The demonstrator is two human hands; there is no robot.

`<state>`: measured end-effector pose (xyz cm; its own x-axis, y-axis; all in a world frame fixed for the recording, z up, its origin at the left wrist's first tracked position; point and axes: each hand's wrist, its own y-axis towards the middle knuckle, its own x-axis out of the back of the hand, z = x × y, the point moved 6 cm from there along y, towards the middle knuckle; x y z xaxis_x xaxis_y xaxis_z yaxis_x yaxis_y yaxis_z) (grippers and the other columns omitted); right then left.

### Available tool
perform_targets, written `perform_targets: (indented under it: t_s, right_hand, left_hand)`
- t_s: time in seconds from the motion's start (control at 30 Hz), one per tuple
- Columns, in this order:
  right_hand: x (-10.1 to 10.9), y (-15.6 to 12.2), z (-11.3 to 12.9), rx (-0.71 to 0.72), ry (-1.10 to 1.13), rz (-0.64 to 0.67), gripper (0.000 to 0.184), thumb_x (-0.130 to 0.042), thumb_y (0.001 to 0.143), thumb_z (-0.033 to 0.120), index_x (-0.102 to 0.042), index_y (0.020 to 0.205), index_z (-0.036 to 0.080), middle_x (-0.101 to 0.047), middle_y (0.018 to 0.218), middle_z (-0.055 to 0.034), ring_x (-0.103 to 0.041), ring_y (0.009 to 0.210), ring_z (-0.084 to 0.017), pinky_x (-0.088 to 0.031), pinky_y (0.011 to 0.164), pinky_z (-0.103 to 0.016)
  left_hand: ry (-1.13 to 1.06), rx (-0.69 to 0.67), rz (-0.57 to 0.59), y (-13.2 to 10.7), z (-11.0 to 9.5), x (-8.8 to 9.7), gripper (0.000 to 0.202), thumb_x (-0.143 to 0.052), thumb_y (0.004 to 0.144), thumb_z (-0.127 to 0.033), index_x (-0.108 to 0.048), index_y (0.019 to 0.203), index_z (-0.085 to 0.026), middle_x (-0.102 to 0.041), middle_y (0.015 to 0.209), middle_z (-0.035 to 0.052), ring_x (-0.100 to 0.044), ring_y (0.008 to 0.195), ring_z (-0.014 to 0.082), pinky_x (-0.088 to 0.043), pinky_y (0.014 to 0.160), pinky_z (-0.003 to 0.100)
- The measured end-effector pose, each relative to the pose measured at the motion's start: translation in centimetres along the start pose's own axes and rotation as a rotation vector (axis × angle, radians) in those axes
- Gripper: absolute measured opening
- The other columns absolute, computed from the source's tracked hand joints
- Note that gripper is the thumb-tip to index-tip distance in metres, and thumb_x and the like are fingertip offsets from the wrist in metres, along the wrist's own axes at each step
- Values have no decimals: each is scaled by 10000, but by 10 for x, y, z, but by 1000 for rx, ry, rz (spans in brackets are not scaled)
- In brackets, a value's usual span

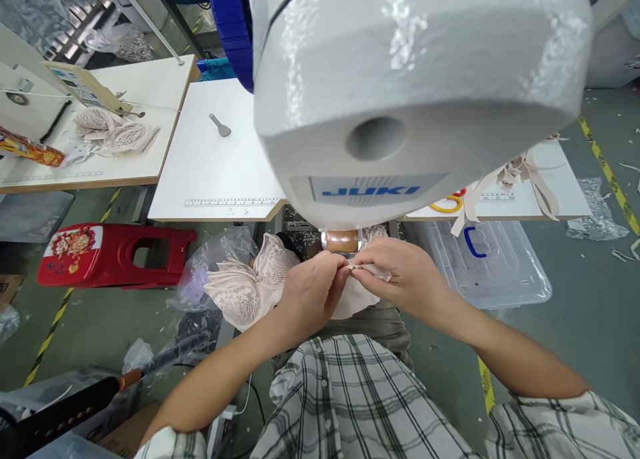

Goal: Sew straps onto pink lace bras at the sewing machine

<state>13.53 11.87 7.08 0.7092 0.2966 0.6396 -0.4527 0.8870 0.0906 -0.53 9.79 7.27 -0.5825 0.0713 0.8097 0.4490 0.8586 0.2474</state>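
Note:
Both my hands meet just below the head of a white JUKI sewing machine (400, 79). My left hand (313, 289) is closed in a pinch on the edge of a pale pink lace garment piece (357, 292). My right hand (405, 275) pinches the same piece from the other side, fingertips touching the left hand's. The piece sits under the machine's brown end part (343, 241). More pink lace garments (245, 285) lie heaped in a clear plastic bag to the left of my left hand.
A white table (215, 165) with a ruler strip and a grey metal tool (220, 125) stands behind. Left: another table with lace pieces (115, 135) and a red plastic stool (115, 253). Right: a clear plastic bin (490, 265), beige straps (520, 175), yellow floor tape.

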Motion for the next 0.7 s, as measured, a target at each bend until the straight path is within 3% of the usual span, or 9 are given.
perform_targets:
  t_s: [0.13,0.23,0.33,0.43,0.57,0.63,0.7]
  right_hand:
    - [5,25,1,-75,-54,111,188,-537,842,250,-588,671,189,-531,632,19,-445,594,-110,-268,573,-260]
    - [10,40,2,-131,-119,186,257,-495,823,236,-423,580,190,-396,568,37,-341,548,-98,-209,559,-277]
    - [12,45,5,-133,-195,206,265,-476,817,238,-349,588,195,-323,554,42,-281,534,-99,-182,555,-293]
    - [12,45,7,-129,-235,208,280,-465,820,227,-319,583,194,-311,542,40,-260,524,-100,-175,553,-302]
    - [9,40,4,-99,-257,185,242,-482,865,227,-532,633,183,-481,605,11,-386,572,-117,-250,577,-288]
    - [7,33,1,-43,-270,83,231,-503,920,289,-678,809,187,-613,754,-30,-509,690,-154,-340,642,-289]
    - [6,22,-1,44,-333,-90,252,-527,951,362,-733,997,224,-671,964,-78,-577,889,-216,-416,781,-340]
  left_hand:
    - [71,86,-85,0,15,1,352,-361,1055,-391,-632,953,-191,-678,716,-6,-612,604,120,-400,552,225]
    - [236,-124,-163,-2,23,5,296,-387,1043,-307,-669,1045,-216,-595,589,-37,-532,508,107,-334,501,235]
    - [345,-386,-173,-7,28,5,343,-400,989,-125,-669,1163,-246,-603,644,-24,-507,518,102,-332,516,250]
    - [391,-489,-171,-7,31,6,402,-451,945,-72,-608,1276,-236,-599,707,-16,-498,553,109,-338,527,261]
    - [466,-487,-186,-4,21,7,392,-458,929,-63,-571,1276,-208,-509,625,-48,-441,511,116,-269,479,265]
    - [507,-407,-153,-3,14,6,339,-441,934,-74,-594,1217,-179,-485,587,-49,-439,486,118,-223,452,279]
    - [527,-308,-85,-2,9,4,321,-425,934,-88,-609,1186,-163,-499,584,-39,-467,483,122,-209,438,288]
